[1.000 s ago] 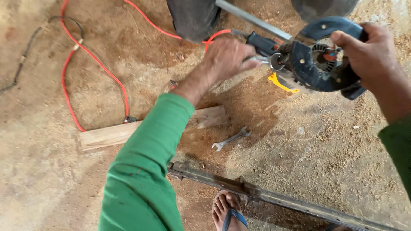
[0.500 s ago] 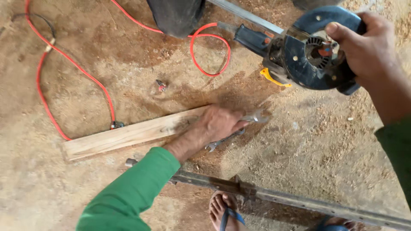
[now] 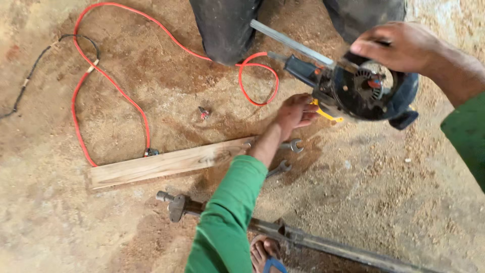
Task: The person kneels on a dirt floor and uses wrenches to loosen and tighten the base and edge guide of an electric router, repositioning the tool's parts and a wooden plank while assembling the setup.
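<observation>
Above the sawdust floor, the right hand (image 3: 399, 46) holds a circular saw (image 3: 365, 93); left hand (image 3: 295, 114), fingers loosely curled, reaches beside it.

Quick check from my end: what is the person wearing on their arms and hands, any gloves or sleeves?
Both arms wear long green sleeves of plain cloth, with no markings visible. The left sleeve runs down to the wrist; the right sleeve shows only at the picture's edge. The left hand and the right hand are bare: no gloves, and no rings, watch or straps that I can make out.
</observation>
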A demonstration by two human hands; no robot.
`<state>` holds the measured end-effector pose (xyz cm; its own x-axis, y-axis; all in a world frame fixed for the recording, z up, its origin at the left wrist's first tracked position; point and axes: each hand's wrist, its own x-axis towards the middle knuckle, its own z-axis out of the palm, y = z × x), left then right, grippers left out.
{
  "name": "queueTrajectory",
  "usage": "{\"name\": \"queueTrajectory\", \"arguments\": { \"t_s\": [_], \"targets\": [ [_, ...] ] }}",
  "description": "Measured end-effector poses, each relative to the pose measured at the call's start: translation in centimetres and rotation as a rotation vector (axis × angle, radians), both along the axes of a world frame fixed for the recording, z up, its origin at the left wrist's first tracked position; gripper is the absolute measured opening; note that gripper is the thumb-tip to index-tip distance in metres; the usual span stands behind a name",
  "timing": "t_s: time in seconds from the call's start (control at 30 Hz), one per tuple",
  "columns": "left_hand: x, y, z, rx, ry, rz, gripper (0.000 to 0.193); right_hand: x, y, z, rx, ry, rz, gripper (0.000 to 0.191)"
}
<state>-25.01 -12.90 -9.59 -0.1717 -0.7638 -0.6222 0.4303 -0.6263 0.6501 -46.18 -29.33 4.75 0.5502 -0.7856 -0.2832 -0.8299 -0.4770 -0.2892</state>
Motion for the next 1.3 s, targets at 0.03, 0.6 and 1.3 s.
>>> {"name": "queueTrajectory", "arguments": {
  "t_s": [0.03, 0.6, 1.3],
  "targets": [
    [-0.5, -0.5, 0.0, -0.057, 0.045, 0.02, 0.043, 1.2, -0.6, 0.1, 0.047, 0.041, 0.034, 0.075],
    [-4.0, -0.4, 8.0, -0.553, -0.535, 0.232, 0.073, -0.5, 6.0, 0.6, 0.685, -0.288, -0.776, 0.081],
    [-8.0, -1.2, 11.2, -0.367, -1.214, 0.359, 0.041, -2.0, 6.7, -4.1, 0.462, -0.251, -0.623, 0.068]
  ]
}}
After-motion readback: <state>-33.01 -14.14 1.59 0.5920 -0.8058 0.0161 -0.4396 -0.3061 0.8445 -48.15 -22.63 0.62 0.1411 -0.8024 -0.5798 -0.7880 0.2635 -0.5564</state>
